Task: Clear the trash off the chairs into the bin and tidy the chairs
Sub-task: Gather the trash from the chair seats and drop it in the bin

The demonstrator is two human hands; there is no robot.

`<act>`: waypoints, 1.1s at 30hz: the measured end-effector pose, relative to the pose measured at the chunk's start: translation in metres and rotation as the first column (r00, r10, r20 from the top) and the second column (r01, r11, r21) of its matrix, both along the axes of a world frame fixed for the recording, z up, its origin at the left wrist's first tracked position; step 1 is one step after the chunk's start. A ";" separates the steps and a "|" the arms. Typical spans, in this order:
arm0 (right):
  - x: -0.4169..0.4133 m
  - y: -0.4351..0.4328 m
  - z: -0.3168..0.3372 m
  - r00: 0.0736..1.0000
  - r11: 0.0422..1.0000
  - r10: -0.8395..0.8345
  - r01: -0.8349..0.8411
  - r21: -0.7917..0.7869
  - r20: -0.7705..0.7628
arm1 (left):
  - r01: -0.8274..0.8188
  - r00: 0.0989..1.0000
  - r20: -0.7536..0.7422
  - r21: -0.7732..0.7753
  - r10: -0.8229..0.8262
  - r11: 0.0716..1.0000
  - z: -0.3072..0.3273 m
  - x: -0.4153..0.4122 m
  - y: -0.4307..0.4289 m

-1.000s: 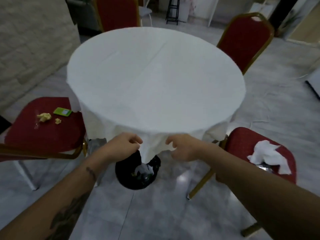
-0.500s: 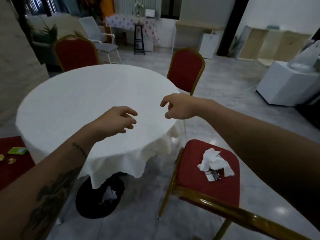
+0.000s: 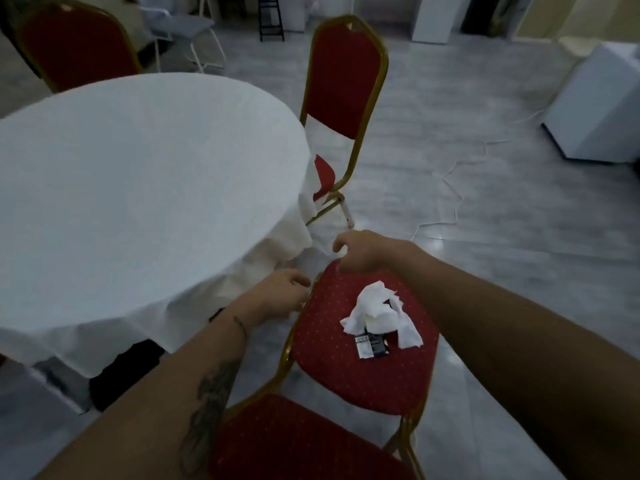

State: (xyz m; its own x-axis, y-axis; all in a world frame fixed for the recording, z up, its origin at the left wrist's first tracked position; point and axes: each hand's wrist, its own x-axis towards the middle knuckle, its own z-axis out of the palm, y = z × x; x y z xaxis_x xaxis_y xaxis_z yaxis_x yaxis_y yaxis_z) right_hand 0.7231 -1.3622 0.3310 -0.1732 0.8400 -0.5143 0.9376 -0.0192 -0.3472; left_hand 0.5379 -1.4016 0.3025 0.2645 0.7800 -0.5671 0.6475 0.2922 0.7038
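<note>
A red chair (image 3: 346, 379) with a gold frame stands right below me, its backrest nearest to me. On its seat lie a crumpled white tissue (image 3: 375, 311) and a small dark printed wrapper (image 3: 372, 346). My left hand (image 3: 280, 297) curls its fingers round the gold rim at the seat's left edge. My right hand (image 3: 362, 252) curls over the seat's far edge. Neither hand touches the trash. The black bin (image 3: 117, 370) sits on the floor under the table, mostly hidden by the hanging cloth.
The round table with a white cloth (image 3: 138, 168) fills the left. A second red chair (image 3: 346, 81) is tucked in at its far side, a third (image 3: 76, 43) at top left. A white cable (image 3: 450, 188) trails over the floor towards a white cabinet (image 3: 602, 109).
My view has swung right and down onto the chair. Both hands have dropped from above the table to the edges of the chair's seat.
</note>
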 end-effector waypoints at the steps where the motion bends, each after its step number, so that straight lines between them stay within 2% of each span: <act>1: 0.010 0.003 -0.017 1.000 1.000 -0.010 0.010 -0.022 0.005 | 0.016 1.000 -0.021 -0.016 -0.016 1.000 -0.013 0.011 0.003; 5: 0.044 0.017 -0.094 0.999 0.996 0.003 0.001 -0.093 0.044 | 0.029 0.997 -0.074 -0.094 -0.036 0.995 -0.081 0.051 0.016; 11: 0.094 0.032 -0.233 0.992 0.973 -0.038 0.064 -0.222 0.117 | -0.063 0.988 -0.146 -0.089 0.049 0.994 -0.204 0.107 0.016; 16: 0.107 0.038 -0.317 0.987 0.959 -0.091 0.122 -0.256 0.130 | -0.103 0.976 -0.207 -0.196 0.062 0.975 -0.291 0.142 0.000; 20: 0.113 0.029 -0.359 0.979 0.951 -0.139 0.174 -0.258 0.149 | -0.244 0.943 -0.282 -0.229 0.176 0.942 -0.335 0.166 -0.009; 23: 0.108 0.007 -0.372 0.965 0.978 -0.191 0.203 -0.053 0.179 | -0.348 0.894 -0.360 -0.185 0.266 0.919 -0.348 0.178 -0.013; 25: 0.103 -0.003 -0.373 0.958 0.972 -0.233 0.232 0.025 0.170 | -0.380 0.880 -0.360 -0.142 0.310 0.914 -0.350 0.183 -0.014; 29: 0.101 -0.015 -0.374 0.944 0.944 -0.323 0.326 -0.044 0.068 | -0.423 0.885 -0.260 -0.108 0.385 0.900 -0.349 0.187 -0.018; 33: 0.104 -0.025 -0.377 0.915 0.908 -0.403 0.399 -0.128 -0.004 | -0.411 0.888 -0.279 -0.119 0.367 0.904 -0.346 0.175 -0.014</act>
State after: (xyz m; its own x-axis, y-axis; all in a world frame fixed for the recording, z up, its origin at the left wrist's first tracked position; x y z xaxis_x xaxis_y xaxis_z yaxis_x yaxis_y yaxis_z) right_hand 0.8267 -1.3867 -0.0458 0.1481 0.7732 -0.6166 0.8313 -0.4350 -0.3459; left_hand 0.7132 -1.4159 -0.0435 -0.2040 0.6774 -0.7068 0.6017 0.6562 0.4553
